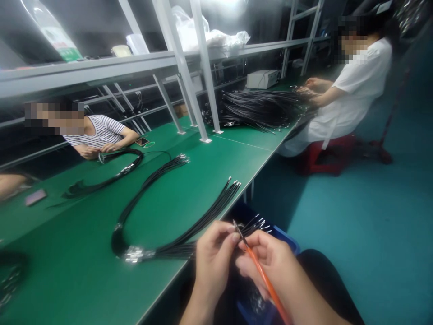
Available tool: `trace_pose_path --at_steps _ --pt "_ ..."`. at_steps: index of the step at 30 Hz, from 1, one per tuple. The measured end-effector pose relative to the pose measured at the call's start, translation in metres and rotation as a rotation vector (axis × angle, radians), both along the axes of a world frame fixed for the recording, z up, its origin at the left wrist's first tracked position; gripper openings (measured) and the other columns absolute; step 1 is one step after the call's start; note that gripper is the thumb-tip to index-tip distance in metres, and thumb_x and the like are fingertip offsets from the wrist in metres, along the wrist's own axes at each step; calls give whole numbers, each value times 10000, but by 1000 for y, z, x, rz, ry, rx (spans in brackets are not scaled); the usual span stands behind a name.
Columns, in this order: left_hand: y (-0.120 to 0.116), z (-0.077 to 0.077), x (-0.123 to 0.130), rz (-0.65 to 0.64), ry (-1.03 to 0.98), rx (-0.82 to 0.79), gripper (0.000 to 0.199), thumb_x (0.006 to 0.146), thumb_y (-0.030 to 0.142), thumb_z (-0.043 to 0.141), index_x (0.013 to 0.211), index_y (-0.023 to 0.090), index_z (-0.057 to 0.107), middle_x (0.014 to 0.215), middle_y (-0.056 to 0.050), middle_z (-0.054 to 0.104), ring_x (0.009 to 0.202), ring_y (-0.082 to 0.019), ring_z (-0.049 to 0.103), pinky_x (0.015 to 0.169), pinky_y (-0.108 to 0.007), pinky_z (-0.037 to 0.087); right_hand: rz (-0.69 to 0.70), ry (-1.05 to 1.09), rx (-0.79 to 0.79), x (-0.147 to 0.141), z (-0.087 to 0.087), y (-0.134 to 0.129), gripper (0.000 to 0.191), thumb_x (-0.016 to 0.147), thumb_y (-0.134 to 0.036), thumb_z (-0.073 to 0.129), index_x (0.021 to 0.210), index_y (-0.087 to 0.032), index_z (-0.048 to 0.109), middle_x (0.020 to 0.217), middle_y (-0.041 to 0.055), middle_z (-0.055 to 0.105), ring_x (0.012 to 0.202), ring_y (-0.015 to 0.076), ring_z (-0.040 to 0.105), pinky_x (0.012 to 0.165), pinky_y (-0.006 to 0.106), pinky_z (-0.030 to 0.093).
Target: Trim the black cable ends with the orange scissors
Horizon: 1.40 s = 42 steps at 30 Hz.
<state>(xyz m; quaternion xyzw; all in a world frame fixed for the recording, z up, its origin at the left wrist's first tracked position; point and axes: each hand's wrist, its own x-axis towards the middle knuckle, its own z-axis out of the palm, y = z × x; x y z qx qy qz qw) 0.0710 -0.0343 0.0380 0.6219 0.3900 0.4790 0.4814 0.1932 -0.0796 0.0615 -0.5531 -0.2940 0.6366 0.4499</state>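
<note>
Just off the table's near edge, my left hand (216,253) pinches something small between thumb and fingertips, probably a cable end, too small to tell. My right hand (267,257) is closed around an orange-handled tool (262,273), its dark pointed tip reaching up to my left fingertips. Black cables with silver tips (259,223) show just behind my hands. To the left, a curved bundle of black cables (135,203) lies on the green table (84,253), with a shiny silver cluster (133,254) at its bend.
A blue bin (286,237) stands below my hands. Across the table, a person in stripes (104,128) handles another cable bundle (130,169). A person in white (361,85) sits at the far right by a large cable pile (260,106). Metal shelf posts (203,90) rise from the table.
</note>
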Motion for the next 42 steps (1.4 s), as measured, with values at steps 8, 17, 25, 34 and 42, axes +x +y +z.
trace_pose_path --at_steps 8,17,25,34,42 --pt "1 4 1 7 43 54 33 845 168 622 831 199 621 749 21 580 694 -123 565 633 -197 448 -6 -3 -20 0 2 -1 198 647 -173 694 763 -151 534 559 -25 618 274 23 382 286 147 245" --pt "1 1 3 55 78 71 43 856 192 615 885 204 644 802 0 619 713 -138 593 647 -217 476 44 20 40 13 -3 -7 212 758 -276 635 842 -158 481 559 -54 548 329 26 380 327 143 275" --pt "1 2 7 118 157 289 119 838 106 606 827 217 648 829 12 645 777 -138 610 678 -217 479 120 -51 113 17 -5 -11 180 704 -147 651 842 -138 536 702 -1 594 600 91 529 572 207 424" --pt "1 0 9 105 219 315 121 840 96 587 809 197 645 807 2 642 767 -153 616 670 -240 477 69 -125 81 13 -5 -6 195 688 -208 687 821 -147 557 694 24 640 682 163 604 634 259 473" --pt "1 -2 11 101 242 320 125 842 89 587 829 202 639 831 5 644 767 -142 605 687 -239 469 25 -112 26 14 -3 -4 168 680 -186 688 778 -145 559 618 -5 612 542 109 546 488 197 420"
